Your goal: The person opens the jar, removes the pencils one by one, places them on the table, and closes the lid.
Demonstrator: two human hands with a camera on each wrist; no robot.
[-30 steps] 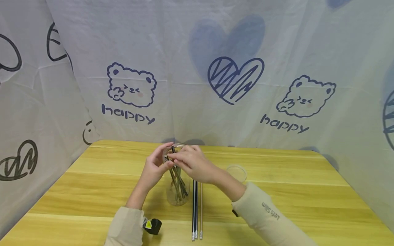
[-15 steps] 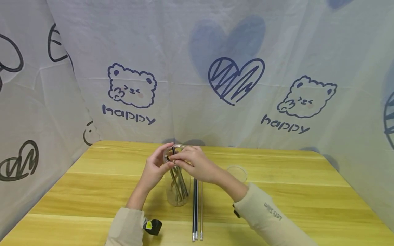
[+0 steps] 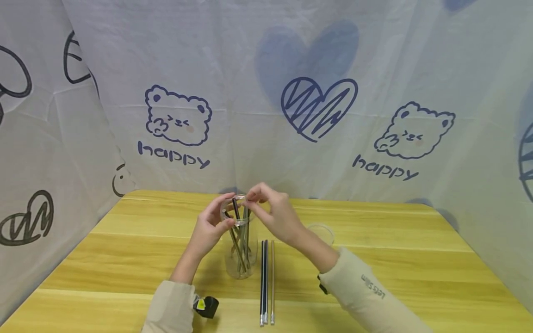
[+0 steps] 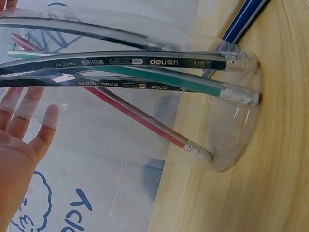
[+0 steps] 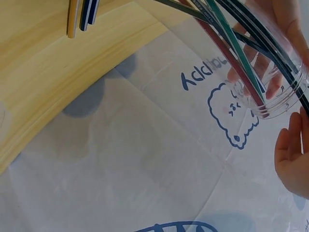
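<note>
A tall clear plastic jar point(image 3: 228, 268) stands on the table with several pencils inside, eraser ends down. Green point(image 4: 183, 80), red point(image 4: 145, 118) and dark ones show in the left wrist view. My left hand point(image 3: 209, 227) holds the jar near its rim, thumb in front and fingers round the left side. At the right of the mouth, my right hand point(image 3: 281, 215) pinches the top of a dark pencil point(image 5: 303, 96) between thumb and forefinger. In the right wrist view the jar's threaded rim point(image 5: 277, 107) lies close to that hand.
Two dark blue pencils point(image 3: 265, 282) and a yellowish pencil point(image 3: 272, 282) lie right of the jar on the wooden table point(image 3: 395, 277). A clear round lid point(image 3: 332, 233) rests behind my right forearm. A printed cloth point(image 3: 250, 152) hangs behind the table.
My right hand has moved from over the jar's mouth to its right side, and a pencil inside has swung rightward and stands straighter. My left hand stays on the jar.
</note>
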